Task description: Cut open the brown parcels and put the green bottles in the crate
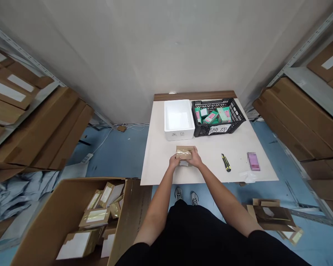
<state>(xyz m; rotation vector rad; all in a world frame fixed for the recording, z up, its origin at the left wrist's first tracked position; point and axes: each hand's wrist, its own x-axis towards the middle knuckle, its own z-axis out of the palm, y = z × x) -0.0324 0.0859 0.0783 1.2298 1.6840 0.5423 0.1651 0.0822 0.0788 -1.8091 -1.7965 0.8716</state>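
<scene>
A small brown cardboard box (184, 152) with shiny clear tape across it is held at the front of the white table (158, 147). My left hand (174, 161) grips its left side, and my right hand (194, 158) grips its right side. Something pale, perhaps a label or flap, shows below the box between my hands. To the right of my right hand lies a black and yellow utility knife (226, 163). Beyond the box stand a white foam box (180, 133) and a black plastic basket (205, 130) with several green and pink small boxes (211, 117).
A large open carton (72, 184) with several taped parcels (96, 216) stands on the floor at left. A blurred pink item (253, 161) lies at the table's right. Shelves with cartons flank both sides. An opened cardboard box (272, 218) is on the floor at right.
</scene>
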